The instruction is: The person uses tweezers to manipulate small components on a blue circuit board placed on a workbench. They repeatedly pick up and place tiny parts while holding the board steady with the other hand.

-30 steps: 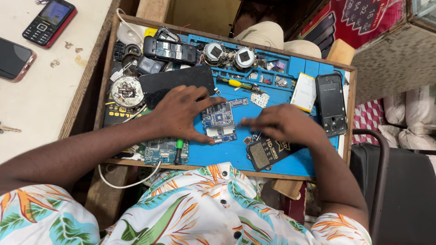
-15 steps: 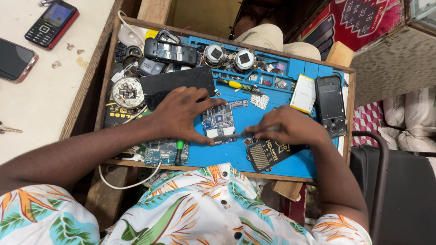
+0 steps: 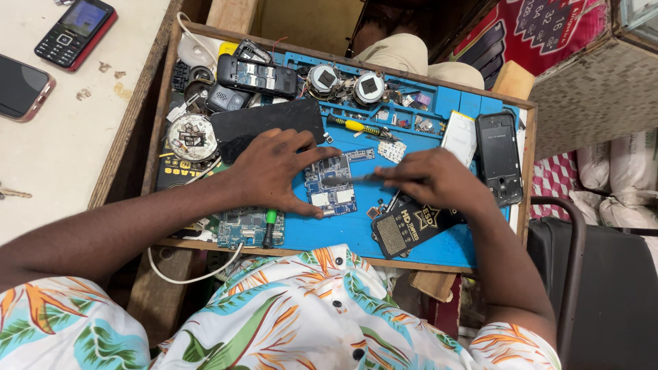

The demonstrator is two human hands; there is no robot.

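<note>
A small blue circuit board (image 3: pixel 334 188) lies on the blue work mat (image 3: pixel 356 233). My left hand (image 3: pixel 274 168) grips the board, thumb at its near edge and fingers along its far edge. My right hand (image 3: pixel 439 181) is closed on a thin metal tool (image 3: pixel 356 179), which looks like tweezers. The tool's tip points left and rests over the middle of the board. A black flat brush-like piece (image 3: pixel 411 231) lies just below my right hand.
The wooden tray (image 3: pixel 164 116) holds a second circuit board (image 3: pixel 240 227), a green-handled driver (image 3: pixel 270 223), a yellow-handled screwdriver (image 3: pixel 353 126), a black panel (image 3: pixel 267 125), a white battery (image 3: pixel 459 137), a black phone frame (image 3: pixel 499 159) and several small parts. Two phones (image 3: pixel 74 31) (image 3: pixel 20 85) lie on the left table.
My right hand has moved up and left, off the black brush-like piece, and now points the thin tool onto the board. My left hand stays on the board.
</note>
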